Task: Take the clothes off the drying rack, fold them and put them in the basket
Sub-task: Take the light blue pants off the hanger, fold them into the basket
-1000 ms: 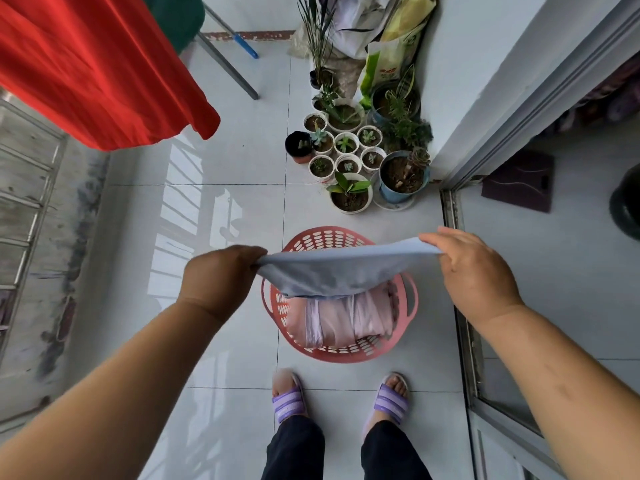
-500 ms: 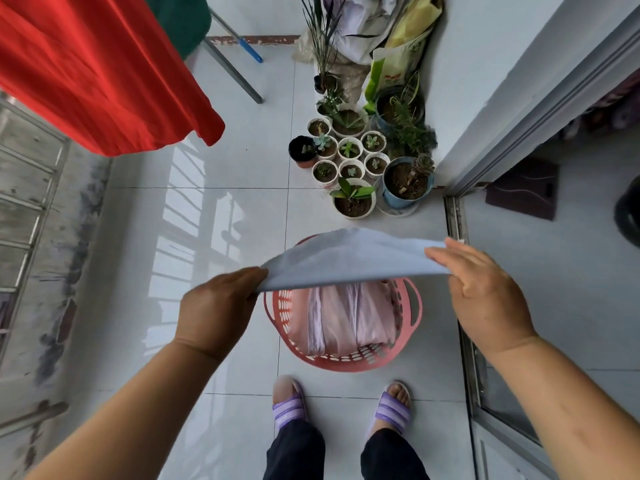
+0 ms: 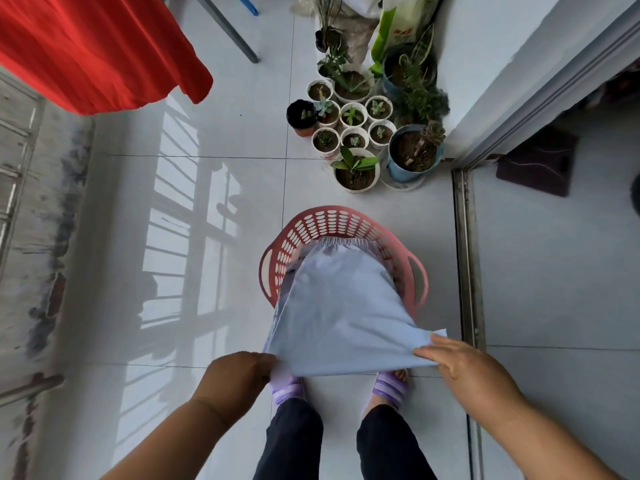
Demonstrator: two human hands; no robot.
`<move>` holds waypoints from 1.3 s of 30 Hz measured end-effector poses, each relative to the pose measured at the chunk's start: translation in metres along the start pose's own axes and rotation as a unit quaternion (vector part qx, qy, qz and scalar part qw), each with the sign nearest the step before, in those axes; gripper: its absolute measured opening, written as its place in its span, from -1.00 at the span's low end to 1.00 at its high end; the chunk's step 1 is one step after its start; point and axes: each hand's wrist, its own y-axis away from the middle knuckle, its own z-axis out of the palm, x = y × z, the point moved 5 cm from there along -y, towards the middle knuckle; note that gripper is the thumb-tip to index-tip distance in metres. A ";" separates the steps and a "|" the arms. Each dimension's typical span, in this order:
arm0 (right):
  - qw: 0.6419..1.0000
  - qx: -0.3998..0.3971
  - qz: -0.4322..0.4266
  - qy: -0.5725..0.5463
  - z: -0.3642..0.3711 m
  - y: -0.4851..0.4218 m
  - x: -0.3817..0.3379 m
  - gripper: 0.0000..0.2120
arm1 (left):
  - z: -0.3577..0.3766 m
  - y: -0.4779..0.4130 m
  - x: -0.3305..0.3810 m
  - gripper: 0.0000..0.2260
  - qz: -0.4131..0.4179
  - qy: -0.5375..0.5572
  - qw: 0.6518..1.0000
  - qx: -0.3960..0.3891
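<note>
Currently left hand and right hand grasp the blue garment by its near corners; basket at 12 o'clock. Uneven release could unfold it or drape it over the rim.

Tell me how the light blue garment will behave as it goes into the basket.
Probably floppy: the light blue garment hangs limp from the left hand and right hand, draping into the pink basket. Likely light, since two edge grips carry it.
</note>
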 end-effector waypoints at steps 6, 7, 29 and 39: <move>0.996 -0.084 0.017 0.028 0.021 0.009 0.008 -0.61 | 0.027 0.003 0.005 -0.85 -0.008 -0.027 0.992 -0.119; 0.996 -0.086 0.014 0.025 0.024 0.008 0.011 -0.62 | 0.031 0.003 0.004 -0.82 -0.012 -0.034 0.992 -0.119; 0.981 -0.121 0.149 0.033 0.022 -0.144 0.038 -0.82 | 0.015 -0.131 -0.060 -0.67 -0.217 -0.001 0.973 -0.076; 0.974 -0.048 0.215 0.047 0.039 -0.208 0.069 -0.74 | 0.013 -0.209 -0.086 -0.80 -0.251 0.050 0.967 -0.002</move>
